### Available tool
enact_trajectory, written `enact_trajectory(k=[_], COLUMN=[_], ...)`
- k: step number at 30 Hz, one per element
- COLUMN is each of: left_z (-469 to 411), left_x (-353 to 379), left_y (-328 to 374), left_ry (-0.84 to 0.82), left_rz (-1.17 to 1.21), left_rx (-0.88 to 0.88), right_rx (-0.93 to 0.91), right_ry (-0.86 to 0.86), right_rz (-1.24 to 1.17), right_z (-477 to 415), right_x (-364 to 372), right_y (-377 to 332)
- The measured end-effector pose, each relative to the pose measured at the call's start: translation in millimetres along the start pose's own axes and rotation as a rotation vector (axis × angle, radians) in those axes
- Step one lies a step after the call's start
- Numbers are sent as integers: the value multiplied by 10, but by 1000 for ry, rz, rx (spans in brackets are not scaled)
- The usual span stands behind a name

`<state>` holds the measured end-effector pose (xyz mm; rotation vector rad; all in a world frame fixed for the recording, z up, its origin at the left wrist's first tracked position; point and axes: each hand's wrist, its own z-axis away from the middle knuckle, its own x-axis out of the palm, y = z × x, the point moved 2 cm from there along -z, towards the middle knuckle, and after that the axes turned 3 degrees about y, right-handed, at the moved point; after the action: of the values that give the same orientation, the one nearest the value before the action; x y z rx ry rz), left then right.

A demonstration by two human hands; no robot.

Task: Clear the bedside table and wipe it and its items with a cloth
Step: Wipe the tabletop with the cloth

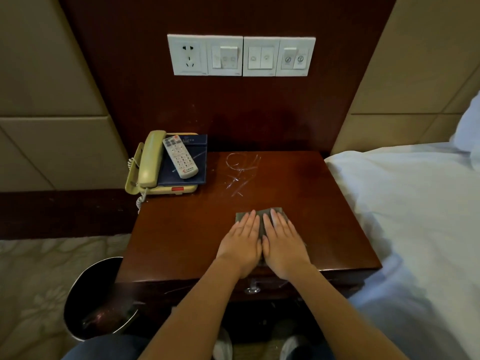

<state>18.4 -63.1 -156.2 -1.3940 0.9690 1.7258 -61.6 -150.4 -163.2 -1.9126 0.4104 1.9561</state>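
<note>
The left hand (242, 239) and right hand (281, 242) are lying flat, side by side, pressing a folded grey-green cloth (261, 213) onto the dark red wooden bedside table (298, 193) near its front edge. Clearing seems undone: a beige corded telephone (149, 162), navy folder (192, 175) and white remote (180, 157) are occupying the table's back-left corner, and whitish streaks (240, 172) are marking its centre.

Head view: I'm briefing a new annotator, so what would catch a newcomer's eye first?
The left hand and right hand, flat side by side, press a grey cloth on the bedside table. White streaks mark the wood beyond them; a yellow telephone carrying a remote sits back-left.
</note>
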Motion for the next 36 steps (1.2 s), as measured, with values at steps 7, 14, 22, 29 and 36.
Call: enact_trajectory(k=[7,14,22,29,36], left_z=[-777,-1650,-2408,-2454,-2036], left_x=[-103,-261,-449,-459,-402], left_y=[-248,-566,-855,-865,-737], left_ry=[31,52,46,49,28], left_rz=[-62,-39,-45,-32,-64], left_rx=[-46,-78,-75,-99,-106], right_rx=[8,17,15,23,36], right_ry=[-9,-2,41,45,-4], right_rz=[-8,-21,-30,-17,-18], right_z=[-817,-1745,-2567,-2641,-2193], right_x=[-53,-103,-126,-121,-151], right_y=[220,446,654,664,509])
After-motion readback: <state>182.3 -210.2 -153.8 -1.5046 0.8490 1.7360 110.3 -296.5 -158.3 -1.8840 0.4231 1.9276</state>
